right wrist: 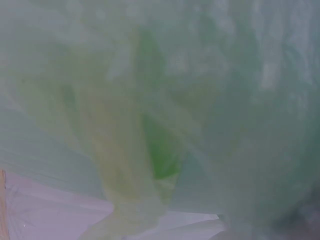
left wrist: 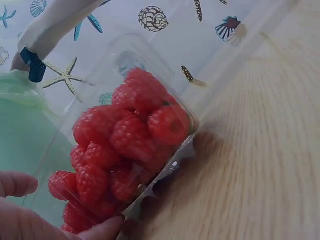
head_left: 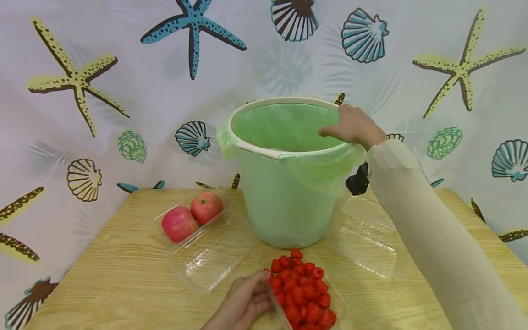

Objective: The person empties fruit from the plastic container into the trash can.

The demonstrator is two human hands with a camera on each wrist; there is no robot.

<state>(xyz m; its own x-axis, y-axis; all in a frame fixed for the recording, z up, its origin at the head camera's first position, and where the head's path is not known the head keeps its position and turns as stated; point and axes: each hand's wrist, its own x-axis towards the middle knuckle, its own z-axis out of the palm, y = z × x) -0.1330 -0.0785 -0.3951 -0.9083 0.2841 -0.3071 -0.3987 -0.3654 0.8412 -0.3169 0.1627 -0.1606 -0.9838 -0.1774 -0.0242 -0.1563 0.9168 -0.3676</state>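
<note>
A clear plastic container (head_left: 340, 305) heaped with red raspberries (head_left: 303, 293) sits at the table's near middle. My left hand (head_left: 247, 298) holds its left side, and in the left wrist view the thumb and a finger (left wrist: 102, 230) are at its edge. Behind it stands a pale green bucket (head_left: 288, 197) with a thin green bag (head_left: 284, 121) lining it and folded over the rim. My right hand (head_left: 354, 126) lies across the bucket's right rim, thumb stretched out over the opening. The right wrist view shows mostly blurred bag film, and the right fingers cannot be made out there.
Two red apples (head_left: 191, 216) lie in a clear tray at the left, with a clear plastic half (head_left: 212, 256) in front of it. Right of the bucket is another clear plastic container (head_left: 371, 238). A patterned cloth (head_left: 156, 91) hangs behind the wooden table (head_left: 115, 275).
</note>
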